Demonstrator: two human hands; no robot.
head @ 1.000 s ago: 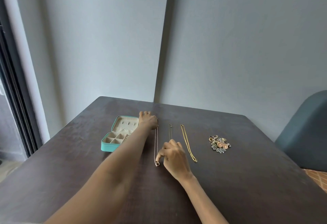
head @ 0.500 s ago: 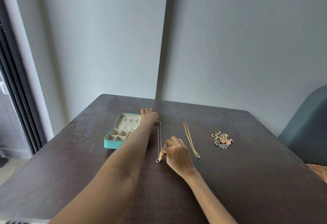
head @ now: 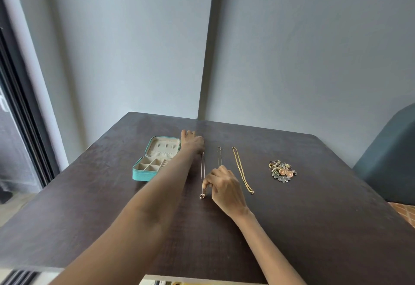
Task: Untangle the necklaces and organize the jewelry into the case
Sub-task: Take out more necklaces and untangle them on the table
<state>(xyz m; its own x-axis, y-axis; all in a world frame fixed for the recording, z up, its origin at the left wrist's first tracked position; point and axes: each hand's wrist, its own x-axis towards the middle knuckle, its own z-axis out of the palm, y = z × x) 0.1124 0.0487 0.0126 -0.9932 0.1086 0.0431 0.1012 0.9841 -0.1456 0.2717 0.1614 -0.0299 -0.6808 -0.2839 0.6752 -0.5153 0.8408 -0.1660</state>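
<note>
Three necklaces lie stretched out side by side on the dark table [head: 314, 217]. My left hand [head: 192, 142] holds the far end of the thin rose-gold necklace [head: 202, 170], its fingers curled over the clasp end. My right hand [head: 224, 185] pinches the same chain just above its ring pendant [head: 202, 196]. A thin dark chain [head: 219, 155] runs out from behind my right hand. To the right lies the thicker gold chain [head: 242, 170]. The teal jewelry case [head: 143, 175] stands open at the left, its beige compartments showing.
A pile of rings and earrings [head: 282, 171] sits at the right of the table. A dark blue-grey chair back [head: 390, 161] stands beyond the right edge. Grey walls rise behind the table, and a dark window frame runs down the left.
My right hand's pinch has slid a little up the rose-gold chain, above the pendant. The left hand stays at the far end. The camera has shifted slightly.
</note>
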